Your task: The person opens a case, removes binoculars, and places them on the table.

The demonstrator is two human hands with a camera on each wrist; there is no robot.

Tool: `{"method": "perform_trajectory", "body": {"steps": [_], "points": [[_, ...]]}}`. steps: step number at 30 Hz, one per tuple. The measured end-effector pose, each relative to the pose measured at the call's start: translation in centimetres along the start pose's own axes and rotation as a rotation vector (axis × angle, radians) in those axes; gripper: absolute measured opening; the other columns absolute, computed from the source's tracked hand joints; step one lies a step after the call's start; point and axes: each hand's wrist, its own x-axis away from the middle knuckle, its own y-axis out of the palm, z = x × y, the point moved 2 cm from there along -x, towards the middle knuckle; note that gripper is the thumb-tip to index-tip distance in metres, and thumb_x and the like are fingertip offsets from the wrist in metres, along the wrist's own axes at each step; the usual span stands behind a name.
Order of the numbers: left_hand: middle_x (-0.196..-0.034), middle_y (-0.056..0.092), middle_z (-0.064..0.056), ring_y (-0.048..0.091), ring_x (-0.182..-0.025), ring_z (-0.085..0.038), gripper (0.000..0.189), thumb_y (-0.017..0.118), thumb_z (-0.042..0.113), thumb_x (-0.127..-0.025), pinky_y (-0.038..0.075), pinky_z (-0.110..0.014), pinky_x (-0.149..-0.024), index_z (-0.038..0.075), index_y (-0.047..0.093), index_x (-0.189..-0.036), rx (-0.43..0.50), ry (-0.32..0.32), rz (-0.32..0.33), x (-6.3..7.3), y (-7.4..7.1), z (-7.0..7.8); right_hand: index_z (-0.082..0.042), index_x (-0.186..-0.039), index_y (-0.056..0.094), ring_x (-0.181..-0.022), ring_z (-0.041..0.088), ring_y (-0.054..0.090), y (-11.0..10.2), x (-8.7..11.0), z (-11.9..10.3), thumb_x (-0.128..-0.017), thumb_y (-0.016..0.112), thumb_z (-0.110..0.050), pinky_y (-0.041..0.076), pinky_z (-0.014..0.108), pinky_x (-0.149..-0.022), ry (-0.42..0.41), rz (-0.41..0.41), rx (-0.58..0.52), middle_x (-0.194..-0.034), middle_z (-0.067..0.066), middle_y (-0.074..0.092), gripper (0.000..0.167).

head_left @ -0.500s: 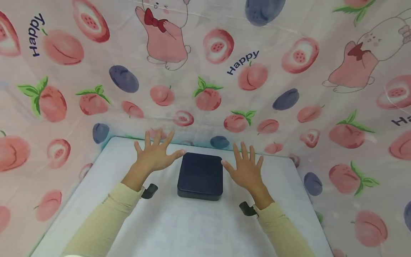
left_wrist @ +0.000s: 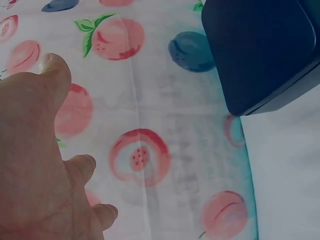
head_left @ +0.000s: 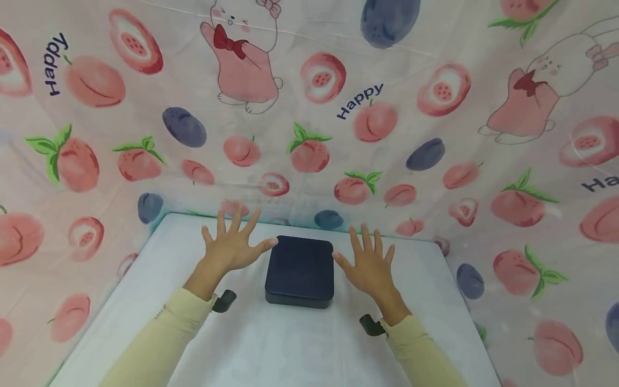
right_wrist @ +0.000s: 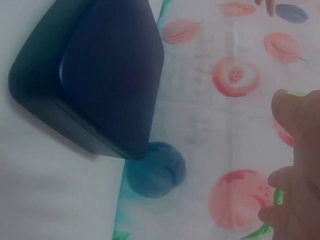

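A dark navy square box (head_left: 300, 269) with rounded corners lies on the white table, between my two hands. To its left, my left hand (head_left: 229, 250) is spread with the fingers straight, and its thumb tip appears by the box's far left corner. On the other side my right hand (head_left: 369, 269) is spread too, its thumb pointing at the box's right edge. Neither hand holds anything. In the left wrist view the box (left_wrist: 265, 50) is apart from the left hand (left_wrist: 35, 150). The right wrist view also shows a gap between the box (right_wrist: 110, 75) and the right hand (right_wrist: 300, 160).
The white table (head_left: 271, 349) ends at a fabric backdrop (head_left: 271, 129) printed with peaches, plums and rabbits, which rises behind it and along both sides. A small black wrist mount (head_left: 224, 301) sits at the left sleeve, another black mount (head_left: 372, 325) at the right.
The whole head view has shifted slightly, so the scene sits a little lower now. Both hands keep the same spread pose beside the box, which has not moved on the table.
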Motion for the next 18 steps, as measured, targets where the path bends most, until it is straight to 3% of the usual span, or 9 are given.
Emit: {"method": "perform_trajectory", "body": {"steps": [18], "points": [[-0.177,-0.003,-0.018,-0.016,-0.158,-0.054,0.100,0.045,0.084,-0.091,-0.013,-0.085,-0.114,0.029,0.016,-0.168,0.005,-0.006,-0.005,0.1,3.4,-0.7,-0.021,-0.169,0.015,-0.162,0.046,-0.003,2.6,0.8,0.3,-0.100,0.047,-0.071,-0.006,0.082,-0.119,0.022,-0.036,-0.013,-0.178,0.013,0.004,0.091]]}}
